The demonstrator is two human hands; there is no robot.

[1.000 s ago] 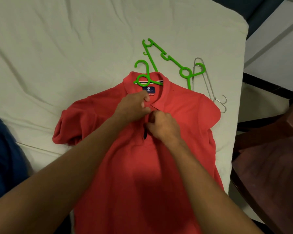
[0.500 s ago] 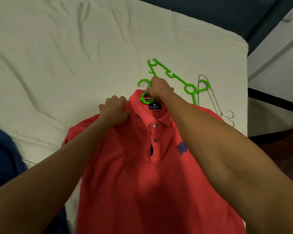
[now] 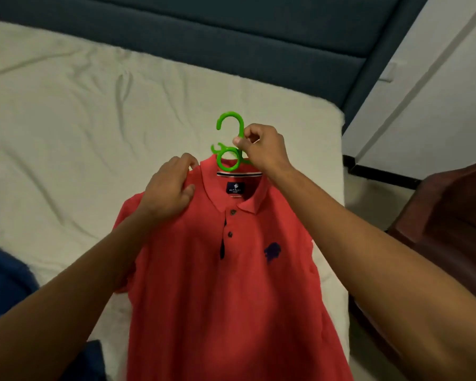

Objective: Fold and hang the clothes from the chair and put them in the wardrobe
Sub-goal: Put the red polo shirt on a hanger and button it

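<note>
While the red shirt [image 3: 217, 284] hangs on the green hanger [image 3: 229, 141] above the bed [image 3: 66, 127], the right hand [image 3: 261, 149] pinches the hanger's hook just over the collar. The left hand [image 3: 171, 191] grips the shirt's shoulder, beside the collar.

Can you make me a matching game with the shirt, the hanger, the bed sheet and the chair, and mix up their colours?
Things:
1. polo shirt
2. hanger
3. bed sheet
4. chair

Colours:
A. bright green
B. dark reddish brown
C. red
D. off-white

Pairs: 1-C, 2-A, 3-D, 4-B

The right hand pinches the hanger's neck, and the left hand grips the shirt's shoulder.
</note>
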